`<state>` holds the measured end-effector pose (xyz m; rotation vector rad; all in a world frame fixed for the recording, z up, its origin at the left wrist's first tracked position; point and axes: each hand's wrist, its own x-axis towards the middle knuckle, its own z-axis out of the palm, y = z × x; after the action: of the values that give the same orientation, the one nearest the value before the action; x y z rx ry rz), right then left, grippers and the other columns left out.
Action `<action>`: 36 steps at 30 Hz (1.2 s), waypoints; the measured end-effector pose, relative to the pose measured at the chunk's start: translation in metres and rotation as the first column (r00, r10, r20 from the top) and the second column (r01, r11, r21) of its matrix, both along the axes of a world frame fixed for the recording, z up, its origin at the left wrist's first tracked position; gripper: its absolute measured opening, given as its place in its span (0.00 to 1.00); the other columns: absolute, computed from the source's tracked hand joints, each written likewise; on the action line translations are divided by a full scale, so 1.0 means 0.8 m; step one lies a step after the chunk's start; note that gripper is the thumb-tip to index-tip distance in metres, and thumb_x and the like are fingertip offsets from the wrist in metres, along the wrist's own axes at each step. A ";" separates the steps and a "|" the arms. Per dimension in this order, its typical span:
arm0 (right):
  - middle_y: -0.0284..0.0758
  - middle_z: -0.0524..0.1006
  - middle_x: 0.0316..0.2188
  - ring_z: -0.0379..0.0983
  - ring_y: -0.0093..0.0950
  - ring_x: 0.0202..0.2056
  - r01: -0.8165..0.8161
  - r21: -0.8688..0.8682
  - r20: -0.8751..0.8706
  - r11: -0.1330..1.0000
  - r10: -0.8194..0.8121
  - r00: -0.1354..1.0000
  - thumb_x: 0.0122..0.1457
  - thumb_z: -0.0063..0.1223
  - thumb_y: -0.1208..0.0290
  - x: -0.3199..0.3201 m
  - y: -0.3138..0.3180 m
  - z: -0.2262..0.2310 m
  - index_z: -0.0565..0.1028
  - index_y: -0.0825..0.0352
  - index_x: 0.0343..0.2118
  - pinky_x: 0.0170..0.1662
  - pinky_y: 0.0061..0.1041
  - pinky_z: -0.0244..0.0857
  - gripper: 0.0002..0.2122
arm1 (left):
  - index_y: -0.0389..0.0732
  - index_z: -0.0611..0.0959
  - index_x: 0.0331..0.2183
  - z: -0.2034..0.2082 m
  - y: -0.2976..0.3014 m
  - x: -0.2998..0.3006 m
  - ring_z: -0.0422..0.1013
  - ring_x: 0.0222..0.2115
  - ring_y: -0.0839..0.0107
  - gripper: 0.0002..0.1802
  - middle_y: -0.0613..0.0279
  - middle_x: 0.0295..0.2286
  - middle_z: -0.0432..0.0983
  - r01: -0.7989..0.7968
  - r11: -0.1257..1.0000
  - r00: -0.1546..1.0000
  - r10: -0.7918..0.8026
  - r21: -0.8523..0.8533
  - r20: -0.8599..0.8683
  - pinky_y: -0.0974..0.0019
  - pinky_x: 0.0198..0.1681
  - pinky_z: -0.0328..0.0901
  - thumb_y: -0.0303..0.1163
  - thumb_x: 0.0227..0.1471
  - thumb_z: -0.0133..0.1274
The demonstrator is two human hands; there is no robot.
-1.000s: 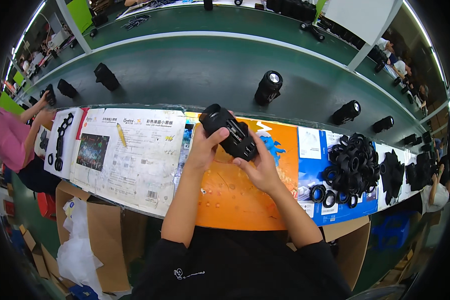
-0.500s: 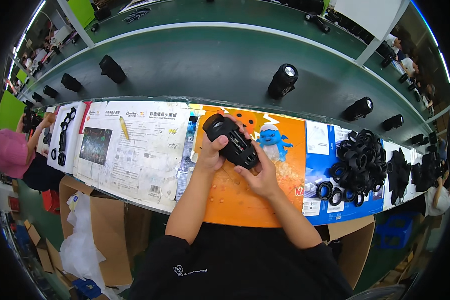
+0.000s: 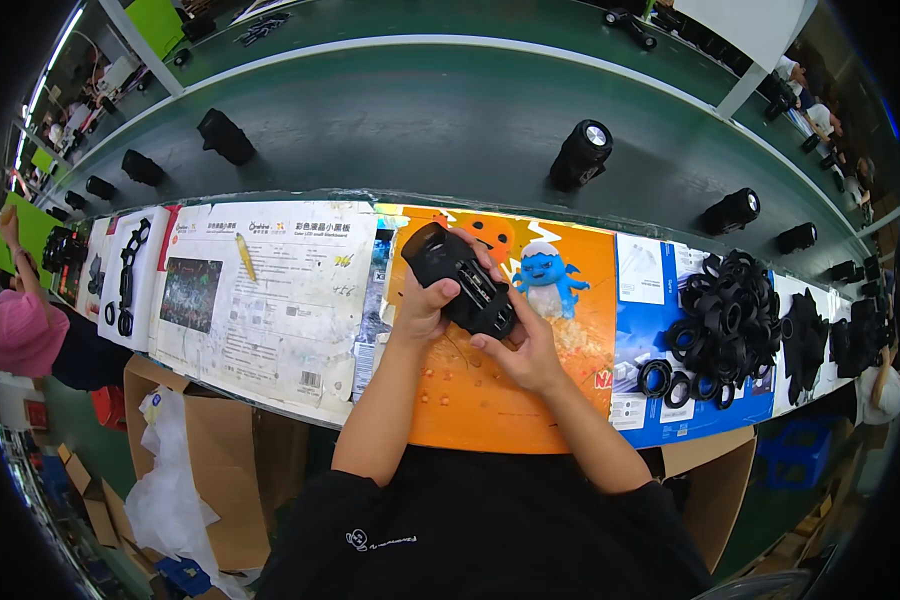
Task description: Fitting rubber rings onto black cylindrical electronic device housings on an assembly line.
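Observation:
A black cylindrical speaker [image 3: 460, 280] is tilted between my two hands, over the orange sheet. Its upper end points to the far left, and a slotted, open-looking strip runs along its side. My left hand [image 3: 426, 308] wraps its near left side, with the thumb lying across the body. My right hand [image 3: 522, 345] grips the lower right end, thumb below and fingers partly hidden behind it. To the right, a heap of black rings [image 3: 725, 315] lies on a blue sheet, several with blue inner edges.
Beyond the bench, a dark green conveyor [image 3: 390, 130] carries more black speakers [image 3: 582, 155]. A yellow pen-like tool [image 3: 246, 257] rests on the white board [image 3: 290, 330]. Cardboard boxes [image 3: 210, 470] stand below the bench. At left is a co-worker in a pink cap [image 3: 18, 332].
The speakers on the conveyor's right side have shifted a little to the right. The co-worker at left has raised an arm. My grip looks almost unchanged.

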<state>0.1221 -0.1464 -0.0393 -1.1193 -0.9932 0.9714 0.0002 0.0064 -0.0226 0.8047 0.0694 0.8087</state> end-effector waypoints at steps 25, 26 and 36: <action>0.44 0.75 0.65 0.75 0.33 0.63 0.023 -0.053 0.153 0.998 -0.014 0.988 0.61 0.77 0.67 0.011 -0.007 0.005 0.63 0.73 0.75 0.67 0.35 0.69 0.43 | 0.40 0.79 0.54 -0.009 -0.014 0.007 0.82 0.46 0.57 0.33 0.55 0.42 0.82 0.013 0.999 1.000 -0.012 -0.035 0.005 0.52 0.55 0.78 0.33 0.49 0.76; 0.45 0.76 0.65 0.77 0.35 0.62 0.036 -0.079 0.259 0.996 -0.015 0.966 0.63 0.76 0.61 0.014 -0.007 0.006 0.66 0.72 0.74 0.65 0.38 0.71 0.41 | 0.40 0.78 0.54 -0.016 -0.011 0.005 0.82 0.46 0.57 0.32 0.54 0.42 0.82 0.000 0.999 1.000 0.000 -0.053 0.000 0.51 0.56 0.78 0.34 0.50 0.75; 0.39 0.81 0.51 0.78 0.39 0.54 0.501 -0.065 0.828 0.863 -0.234 0.510 0.66 0.68 0.72 0.133 -0.157 0.092 0.87 0.64 0.50 0.59 0.36 0.73 0.11 | 0.40 0.76 0.54 -0.001 -0.003 0.001 0.79 0.47 0.55 0.32 0.53 0.43 0.80 0.026 0.998 0.979 -0.015 0.053 -0.205 0.50 0.58 0.74 0.35 0.52 0.73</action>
<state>0.2282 -0.2718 0.0342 -2.0456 -1.2430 0.1930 0.0010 0.0039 -0.0236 0.9387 0.2222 0.7085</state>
